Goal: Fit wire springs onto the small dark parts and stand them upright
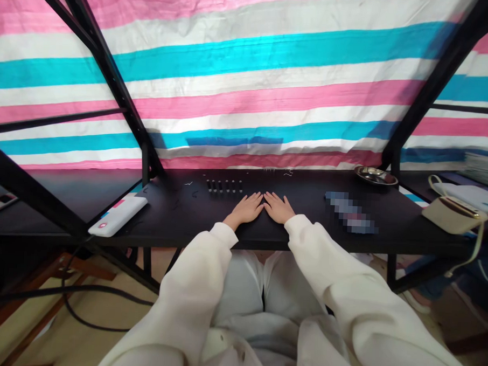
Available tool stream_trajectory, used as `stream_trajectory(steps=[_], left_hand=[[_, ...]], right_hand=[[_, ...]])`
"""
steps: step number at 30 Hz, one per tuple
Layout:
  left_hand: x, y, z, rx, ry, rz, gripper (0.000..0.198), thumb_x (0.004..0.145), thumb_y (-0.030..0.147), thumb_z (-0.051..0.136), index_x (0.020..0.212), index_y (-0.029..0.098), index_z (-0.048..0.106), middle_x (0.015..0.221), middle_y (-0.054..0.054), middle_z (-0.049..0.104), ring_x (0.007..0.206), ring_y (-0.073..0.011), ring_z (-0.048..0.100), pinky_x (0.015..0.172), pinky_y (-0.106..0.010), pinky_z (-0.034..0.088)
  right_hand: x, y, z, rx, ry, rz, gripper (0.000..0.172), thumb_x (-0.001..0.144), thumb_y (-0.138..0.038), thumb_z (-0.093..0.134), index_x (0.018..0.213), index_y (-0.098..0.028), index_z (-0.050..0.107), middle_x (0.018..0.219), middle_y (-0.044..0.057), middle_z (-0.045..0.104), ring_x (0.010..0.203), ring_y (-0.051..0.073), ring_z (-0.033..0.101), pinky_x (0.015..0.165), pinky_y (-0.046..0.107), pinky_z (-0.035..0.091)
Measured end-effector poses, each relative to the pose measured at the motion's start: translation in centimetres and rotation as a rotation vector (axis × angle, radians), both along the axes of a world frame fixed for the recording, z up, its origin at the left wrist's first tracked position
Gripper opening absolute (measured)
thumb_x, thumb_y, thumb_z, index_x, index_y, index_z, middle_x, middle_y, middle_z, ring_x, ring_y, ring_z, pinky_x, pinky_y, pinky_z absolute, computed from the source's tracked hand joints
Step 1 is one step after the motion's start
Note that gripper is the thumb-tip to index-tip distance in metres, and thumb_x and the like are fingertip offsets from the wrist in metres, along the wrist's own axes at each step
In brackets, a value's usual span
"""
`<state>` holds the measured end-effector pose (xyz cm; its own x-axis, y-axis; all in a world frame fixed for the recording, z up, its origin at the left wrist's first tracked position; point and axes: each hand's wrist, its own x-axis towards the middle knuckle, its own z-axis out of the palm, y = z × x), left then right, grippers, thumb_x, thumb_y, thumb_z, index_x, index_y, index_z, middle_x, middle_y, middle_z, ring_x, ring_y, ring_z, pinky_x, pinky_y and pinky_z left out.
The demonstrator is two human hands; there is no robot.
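Observation:
My left hand (247, 208) lies flat on the black table (186, 218), fingers stretched out and holding nothing. Beside it, my right hand (279, 208) rests flat too, its fingers spread and the fingertips of both hands almost meeting. Just beyond my left hand stands a row of several small dark cylinders (226, 186) with pale lower ends; they are too small to name surely. White thread-like scraps (288, 173) lie near the table's back edge. To the right of my right hand is a blurred-out, pixelated long item (351, 212).
A white power strip-like box (118, 216) lies at the left. A shiny metal dish (376, 176) sits at the back right, and a beige bag (455, 215) with a strap at the right edge. Black metal frame posts (128, 110) slant up at both sides before a striped sheet (264, 97).

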<state>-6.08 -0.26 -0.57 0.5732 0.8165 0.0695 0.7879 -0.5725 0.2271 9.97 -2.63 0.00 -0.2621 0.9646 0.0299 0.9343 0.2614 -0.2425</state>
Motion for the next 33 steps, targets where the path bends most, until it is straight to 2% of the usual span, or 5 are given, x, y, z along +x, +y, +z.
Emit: stream_trajectory(steps=[24,26,29,31,33], left_hand=[[0.02,-0.12,0.06,0.001,-0.032,-0.007,0.056,0.090,0.044,0.022,0.139,0.018,0.028,0.146,-0.007,0.023,0.135,-0.0196,0.019,0.110,-0.042,0.014],[-0.04,-0.11,0.00,0.007,-0.081,-0.006,0.053,0.089,0.042,0.027,0.137,0.018,0.033,0.145,-0.008,0.028,0.134,-0.0203,0.022,0.109,-0.043,0.015],[-0.29,-0.10,0.04,0.063,-0.241,0.012,0.045,0.086,0.033,0.036,0.127,0.016,0.045,0.133,-0.010,0.046,0.125,-0.0200,0.039,0.106,-0.038,0.025],[-0.53,-0.12,0.23,0.157,-0.385,0.056,0.039,0.083,0.023,0.039,0.119,0.015,0.052,0.122,-0.010,0.054,0.114,-0.0186,0.049,0.101,-0.034,0.034],[-0.77,-0.18,0.54,0.285,-0.508,0.140,0.037,0.080,0.016,0.039,0.114,0.016,0.054,0.117,-0.010,0.056,0.110,-0.0184,0.051,0.098,-0.033,0.038]], right_hand=[[0.05,0.12,-0.23,0.006,-0.002,0.001,0.053,0.091,-0.039,0.017,0.141,-0.022,0.022,0.148,0.002,0.020,0.136,0.018,0.014,0.108,0.051,0.011],[0.04,0.14,-0.24,0.007,-0.008,0.002,0.053,0.091,-0.039,0.017,0.141,-0.022,0.022,0.148,0.003,0.020,0.136,0.018,0.014,0.108,0.051,0.011],[0.02,0.18,-0.21,0.002,-0.012,0.001,0.053,0.091,-0.040,0.017,0.141,-0.022,0.022,0.148,0.003,0.020,0.136,0.018,0.014,0.108,0.051,0.011],[-0.01,0.18,-0.18,0.001,-0.008,-0.002,0.053,0.091,-0.040,0.017,0.141,-0.022,0.023,0.148,0.003,0.020,0.136,0.019,0.013,0.108,0.051,0.012],[-0.03,0.16,-0.14,0.002,0.001,-0.005,0.053,0.091,-0.040,0.018,0.141,-0.022,0.023,0.148,0.003,0.020,0.136,0.019,0.014,0.108,0.052,0.011]])
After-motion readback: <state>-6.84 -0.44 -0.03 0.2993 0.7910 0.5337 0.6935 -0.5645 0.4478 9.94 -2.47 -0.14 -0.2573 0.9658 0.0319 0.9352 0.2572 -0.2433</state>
